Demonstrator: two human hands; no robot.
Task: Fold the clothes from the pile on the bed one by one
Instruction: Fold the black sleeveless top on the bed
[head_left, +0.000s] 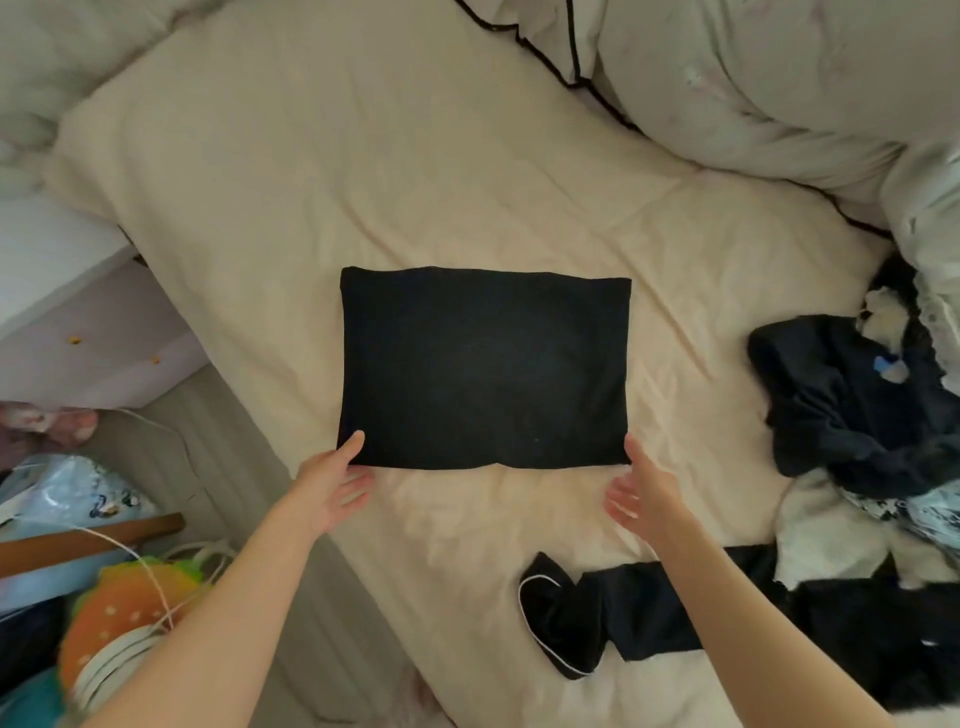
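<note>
A black garment (483, 366) lies folded into a flat rectangle in the middle of the cream bed sheet (363, 182). My left hand (335, 486) is at its near left corner, thumb lying on the cloth and fingers below the edge. My right hand (641, 493) is at the near right corner with fingers straight, its thumb touching the edge. Neither hand grips the cloth. The pile of unfolded clothes (862, 405), dark and white pieces, sits at the right edge of the bed.
A black piece with white piping (566, 623) lies on the near part of the bed under my right forearm. A rumpled duvet (753, 78) fills the far right. Left of the bed are a white cabinet (62, 312), bags and a burger-shaped toy (130, 608).
</note>
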